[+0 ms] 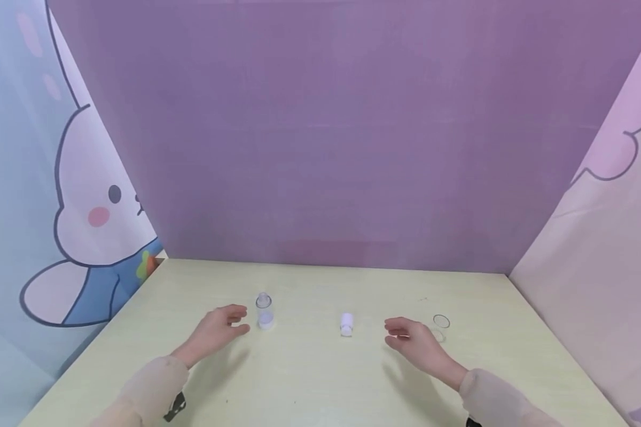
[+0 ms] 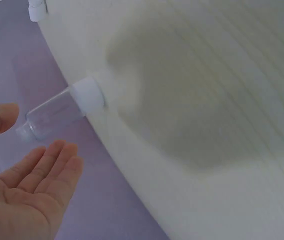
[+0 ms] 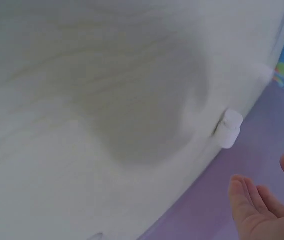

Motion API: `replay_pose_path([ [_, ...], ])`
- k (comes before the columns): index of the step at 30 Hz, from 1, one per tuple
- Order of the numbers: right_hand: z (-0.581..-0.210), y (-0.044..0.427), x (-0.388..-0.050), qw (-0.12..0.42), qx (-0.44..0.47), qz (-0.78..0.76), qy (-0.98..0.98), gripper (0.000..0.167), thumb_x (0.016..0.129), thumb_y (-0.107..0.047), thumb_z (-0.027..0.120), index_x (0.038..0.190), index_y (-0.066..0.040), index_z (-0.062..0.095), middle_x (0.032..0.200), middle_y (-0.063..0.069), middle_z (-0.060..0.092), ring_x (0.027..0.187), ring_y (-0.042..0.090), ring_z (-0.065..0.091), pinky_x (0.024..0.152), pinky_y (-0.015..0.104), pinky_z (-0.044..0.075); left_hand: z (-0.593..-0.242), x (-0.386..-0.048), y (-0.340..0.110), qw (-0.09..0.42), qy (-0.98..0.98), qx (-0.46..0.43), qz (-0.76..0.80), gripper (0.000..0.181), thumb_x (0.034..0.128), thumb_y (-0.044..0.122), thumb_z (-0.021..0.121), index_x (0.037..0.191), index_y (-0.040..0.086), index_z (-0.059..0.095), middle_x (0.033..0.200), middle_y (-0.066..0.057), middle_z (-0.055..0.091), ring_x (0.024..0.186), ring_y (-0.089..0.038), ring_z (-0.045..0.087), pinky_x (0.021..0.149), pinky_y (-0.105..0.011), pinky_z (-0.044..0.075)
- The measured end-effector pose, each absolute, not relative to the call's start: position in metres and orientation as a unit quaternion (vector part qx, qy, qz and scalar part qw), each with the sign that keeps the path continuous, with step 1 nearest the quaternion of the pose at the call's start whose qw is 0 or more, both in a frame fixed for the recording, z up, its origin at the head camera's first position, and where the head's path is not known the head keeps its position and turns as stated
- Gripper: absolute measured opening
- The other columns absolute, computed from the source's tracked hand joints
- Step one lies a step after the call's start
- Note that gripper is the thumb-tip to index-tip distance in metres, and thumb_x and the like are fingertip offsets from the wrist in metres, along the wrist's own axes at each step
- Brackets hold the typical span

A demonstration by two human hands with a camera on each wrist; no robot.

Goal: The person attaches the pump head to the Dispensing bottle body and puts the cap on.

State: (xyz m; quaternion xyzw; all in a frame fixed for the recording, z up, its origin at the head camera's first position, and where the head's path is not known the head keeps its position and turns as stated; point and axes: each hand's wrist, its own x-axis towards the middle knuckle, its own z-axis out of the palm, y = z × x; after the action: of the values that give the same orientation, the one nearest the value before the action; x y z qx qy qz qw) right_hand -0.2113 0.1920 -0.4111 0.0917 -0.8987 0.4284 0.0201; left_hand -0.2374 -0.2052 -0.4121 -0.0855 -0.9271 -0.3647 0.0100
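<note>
My left hand hovers over the table with fingers and thumb apart, holding nothing. Just beside its fingertips a clear bottle with a white lower part stands upright, its narrow end up; a small gap separates them. Near the middle of the table is a small white bottle-like piece with a narrower end, seen also in the right wrist view. To the right of it, my right hand is raised above the table, fingers extended and holding nothing. A thin dark-rimmed ring shows behind that hand, with a fainter curved outline close by.
The pale wood-grain table ends at a purple backdrop. Cartoon-printed cloth hangs on the left, and pink and cream cloth on the right. Small dark specks mark the table's front.
</note>
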Motion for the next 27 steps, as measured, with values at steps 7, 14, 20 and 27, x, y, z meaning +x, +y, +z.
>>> replay_pose_path([
  [7, -0.418, 0.179, -0.215, 0.019, 0.109, 0.440, -0.891, 0.038, 0.078, -0.003, 0.067, 0.113, 0.008, 0.057, 0.109, 0.022, 0.062, 0.099, 0.033, 0.060, 0.085, 0.037, 0.049, -0.421, -0.250, -0.201, -0.017, -0.912, -0.085, -0.401, 0.048, 0.0839, 0.020, 0.064, 0.123, -0.005, 0.051, 0.124, -0.023, 0.054, 0.114, -0.040, 0.050, 0.093, -0.047, 0.042],
  [14, -0.422, 0.169, -0.222, 0.002, 0.080, 0.457, -0.886, 0.044, 0.076, -0.003, 0.069, 0.115, 0.009, 0.054, 0.110, 0.023, 0.061, 0.102, 0.037, 0.058, 0.085, 0.041, 0.049, -0.426, -0.262, -0.193, -0.036, -0.896, -0.069, -0.436, 0.052, 0.0799, 0.013, 0.067, 0.124, -0.007, 0.048, 0.126, -0.026, 0.051, 0.115, -0.042, 0.048, 0.095, -0.049, 0.040],
  [20, -0.429, 0.157, -0.226, -0.017, 0.079, 0.451, -0.889, 0.048, 0.074, -0.001, 0.070, 0.118, 0.010, 0.052, 0.114, 0.025, 0.058, 0.106, 0.039, 0.056, 0.086, 0.042, 0.048, -0.431, -0.267, -0.186, -0.048, -0.889, -0.056, -0.452, 0.056, 0.0764, 0.011, 0.068, 0.123, -0.009, 0.047, 0.124, -0.025, 0.052, 0.115, -0.042, 0.048, 0.095, -0.050, 0.039],
  [27, -0.434, 0.149, -0.231, -0.027, 0.110, 0.461, -0.880, 0.050, 0.075, -0.003, 0.070, 0.118, 0.014, 0.050, 0.116, 0.029, 0.056, 0.107, 0.042, 0.054, 0.088, 0.046, 0.046, -0.439, -0.275, -0.186, -0.051, -0.886, -0.046, -0.459, 0.056, 0.0751, 0.009, 0.069, 0.122, -0.011, 0.047, 0.121, -0.025, 0.054, 0.113, -0.040, 0.049, 0.095, -0.048, 0.040],
])
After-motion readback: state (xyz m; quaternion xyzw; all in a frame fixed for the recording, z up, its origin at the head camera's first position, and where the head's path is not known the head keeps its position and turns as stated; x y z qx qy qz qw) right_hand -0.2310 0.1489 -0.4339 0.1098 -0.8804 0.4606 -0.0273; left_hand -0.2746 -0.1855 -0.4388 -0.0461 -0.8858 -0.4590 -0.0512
